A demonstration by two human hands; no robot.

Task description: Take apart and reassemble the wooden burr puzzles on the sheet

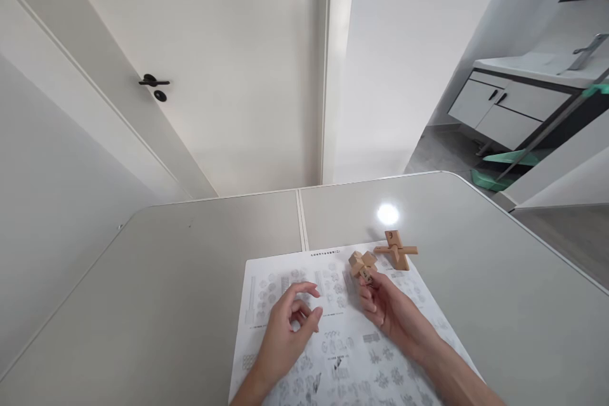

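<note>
Pinched between the fingertips of my right hand (387,307) is a small wooden burr puzzle (362,265), a light brown cluster of blocks with a dark mark on one end. It is at the top right of a printed instruction sheet (333,317). Just beyond it, a second wooden puzzle (396,250), cross-shaped with a dark character on one arm, rests at the sheet's upper right edge. My left hand (290,330) hovers over the left half of the sheet, fingers curled and thumb apart, with nothing between them.
A grey table (190,304) with a pale seam (302,222) lies under the sheet. Beyond it stand a white door (247,76) with a black handle (153,81) and, at right, a sink cabinet (514,108).
</note>
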